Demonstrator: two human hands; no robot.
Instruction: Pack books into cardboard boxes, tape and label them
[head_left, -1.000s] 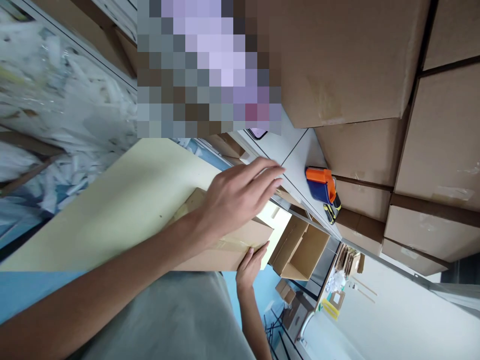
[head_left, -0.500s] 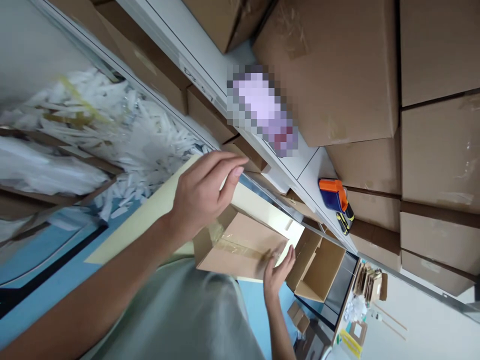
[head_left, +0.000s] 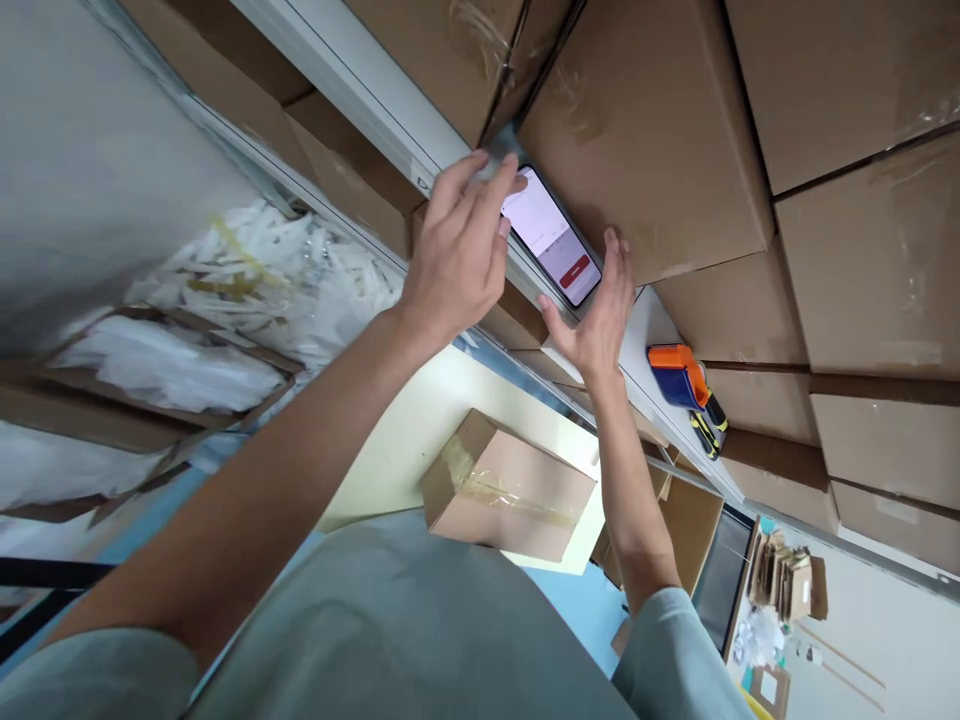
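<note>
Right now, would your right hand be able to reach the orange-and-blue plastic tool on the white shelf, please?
Probably yes: the right hand is close to the tool, and nothing visible blocks the shelf between them.

The left arm (head_left: 300,455) stretches diagonally up from the lower left corner to a nearly straight wrist (head_left: 412,330), and the left hand (head_left: 457,255) shows its back, with loosely bent fingers (head_left: 480,205) angled toward the other hand and the thumb (head_left: 498,260) apart from the fingertips. From the lower right, the right forearm (head_left: 634,480) rises more steeply to the right hand (head_left: 600,325), its fingers held close together and pointing upward while its thumb reaches out leftward. The two hands are near each other without touching (the left sits slightly higher in view), both forearms bare.
</note>
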